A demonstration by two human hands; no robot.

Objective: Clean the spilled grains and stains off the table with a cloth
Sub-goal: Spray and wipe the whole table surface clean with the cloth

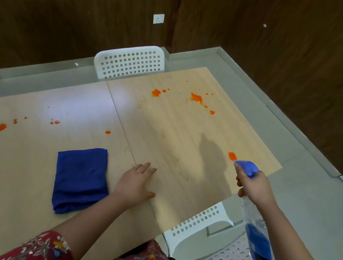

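Two pale wooden panels meet at a straight seam to make the table [177, 126], which stands on a grey floor [310, 191] in a corner of dark wood-panelled wall [71, 18]. A white socket [158, 18] sits on that wall. One white perforated chair [129, 62] is at the far edge and a second chair [216, 245] at the near right.

Orange stains [196, 97] are spattered over the far right of the top, more stains [1, 127] dot the left panel, and a single blot [232, 155] lies near the right edge. A few pale specks beside the far stains may be grains.

The spray bottle [260, 239] is clear with a blue label, its print too blurred to read.

The folded dark blue cloth [80, 179] lies flat on the left panel, held by neither hand. The left hand [135, 183] rests palm down on the table just to the right of the cloth, fingers straight and spread, holding nothing. The right hand [254, 188], well apart from the cloth, has its fingers curled round the bottle's neck beneath the blue spray head, which is above the blot.
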